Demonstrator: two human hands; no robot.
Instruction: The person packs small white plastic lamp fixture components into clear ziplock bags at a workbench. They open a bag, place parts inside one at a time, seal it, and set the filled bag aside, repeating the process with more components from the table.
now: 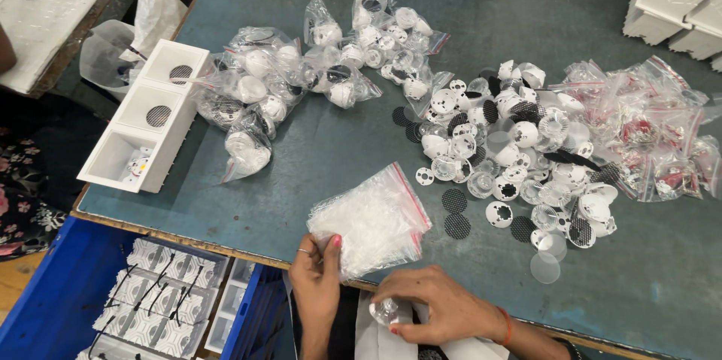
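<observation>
Our left hand [316,273] fingers pinch the clear, red-edged bag [370,221], tilted up to the right; our right hand [436,307] fingers hold a small clear cup [384,310].

One head-worn view looks steeply down from the near edge of the desk [316,172], close above it, facing toward its far edge.

Zip bag [372,222] at table [316,164] front edge, loose parts [511,157] right, three-cell housing [147,115] left, perhaps overhanging.

Glossy clear plastic bag [370,218] on matt blue-grey table [301,157].
</observation>
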